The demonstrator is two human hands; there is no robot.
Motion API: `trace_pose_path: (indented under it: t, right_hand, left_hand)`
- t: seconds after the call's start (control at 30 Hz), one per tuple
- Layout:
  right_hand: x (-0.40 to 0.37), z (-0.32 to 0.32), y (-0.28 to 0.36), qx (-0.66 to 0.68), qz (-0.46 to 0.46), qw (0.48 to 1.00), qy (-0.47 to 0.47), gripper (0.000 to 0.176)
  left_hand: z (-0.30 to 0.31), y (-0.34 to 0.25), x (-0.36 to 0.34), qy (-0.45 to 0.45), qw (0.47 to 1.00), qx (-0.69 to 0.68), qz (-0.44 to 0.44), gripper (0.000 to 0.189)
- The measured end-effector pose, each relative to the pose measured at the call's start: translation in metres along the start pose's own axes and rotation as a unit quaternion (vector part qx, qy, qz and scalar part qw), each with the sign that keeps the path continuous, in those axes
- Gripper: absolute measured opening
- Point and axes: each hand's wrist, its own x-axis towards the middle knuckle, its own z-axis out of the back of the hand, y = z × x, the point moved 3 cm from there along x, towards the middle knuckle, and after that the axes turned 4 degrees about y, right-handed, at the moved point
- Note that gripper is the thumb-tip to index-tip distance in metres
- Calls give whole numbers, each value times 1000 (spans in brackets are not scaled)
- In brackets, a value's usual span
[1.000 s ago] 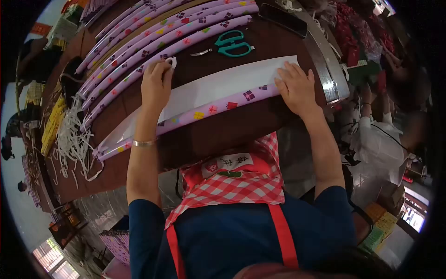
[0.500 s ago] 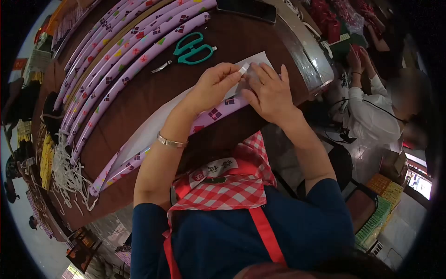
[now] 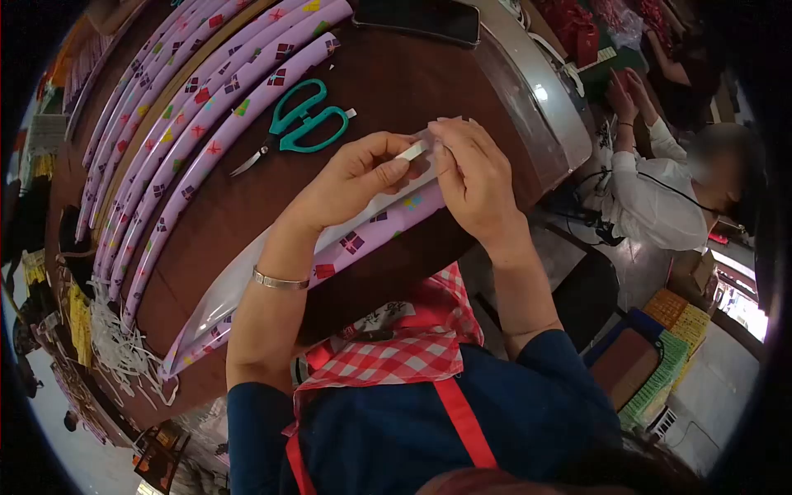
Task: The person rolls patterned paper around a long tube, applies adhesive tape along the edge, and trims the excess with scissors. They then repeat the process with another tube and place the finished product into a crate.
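Note:
Lilac wrapping paper (image 3: 353, 242) printed with gift boxes lies lengthwise on the table before me, its white underside folded over along the far edge. My left hand (image 3: 355, 179) pinches a small white strip (image 3: 412, 152) between thumb and fingers, above the paper's right part. My right hand (image 3: 477, 181) is bent over the right end of the paper, fingers together and gripping its edge; the fingertips are partly hidden. Both hands almost meet at the strip. Teal-handled scissors (image 3: 301, 132) rest just beyond my left hand, blades apart and pointing left.
Several rolled lilac tubes (image 3: 219, 136) lie side by side at the left. A dark phone (image 3: 421, 21) is at the far edge, near a clear plastic-covered edge (image 3: 544, 132). White strips (image 3: 124, 338) hang at the left corner. Another person (image 3: 660, 198) sits at the right.
My right hand has gone from spread flat on the paper to bent fingers gripping its end. The left hand, still pinching the white strip, has shifted slightly left and nearer me.

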Motion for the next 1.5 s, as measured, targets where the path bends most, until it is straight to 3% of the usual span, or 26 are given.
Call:
trace_pose_path:
  t: [0.3,0.57,0.77,0.93,1.23,1.5]
  right_hand:
    - [7,-1,0,65,3,998,-10,23]
    - [3,6,-2,105,-7,994,-22,14]
    - [-2,11,-3,40,-27,999,13,11]
    - [-2,9,-12,-75,-15,997,11,10]
    - [6,12,-28,-88,-129,987,42,6]
    - [10,13,-35,-74,-161,983,43,6]
  left_hand:
    - [6,9,4,60,994,-55,-74,20]
    - [5,2,2,19,988,108,-106,20]
    - [0,-9,-1,-58,981,153,-108,19]
    - [6,-10,-5,-21,982,175,-60,25]
    - [14,-20,-14,-89,976,194,-42,25]
    - [11,-21,-12,-138,955,252,-71,20]
